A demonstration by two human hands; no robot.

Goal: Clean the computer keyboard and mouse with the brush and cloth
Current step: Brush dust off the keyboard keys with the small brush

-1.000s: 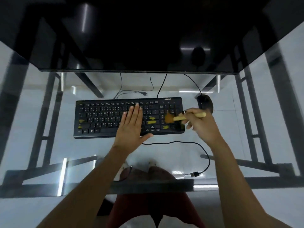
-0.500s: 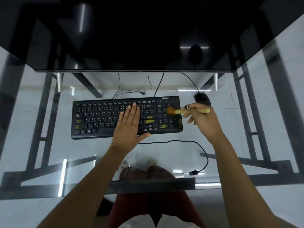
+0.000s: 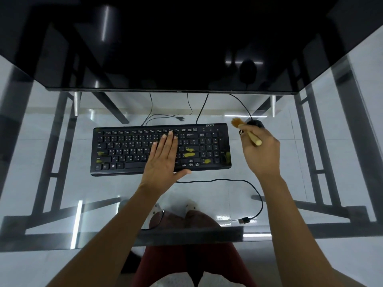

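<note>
A black keyboard (image 3: 124,150) with yellowish smears on some keys lies on the glass desk (image 3: 62,187). My left hand (image 3: 163,160) rests flat on its middle, fingers together and palm down. My right hand (image 3: 261,156) is to the right of the keyboard and grips a small wooden-handled brush (image 3: 247,133). The brush's brown bristles are lifted, off the keyboard's top right corner. A black mouse (image 3: 256,123) sits just beyond my right hand, partly hidden by it. No cloth is in view.
A dark monitor (image 3: 186,48) stands across the back of the desk. A loose black cable with a USB plug (image 3: 243,220) loops on the glass near the front edge. Other cables (image 3: 165,117) run behind the keyboard. The black metal frame shows through the glass.
My right hand has swept the brush up and to the right, from the keyboard's number pad to beyond its top right corner. The left hand stays flat on the keys.
</note>
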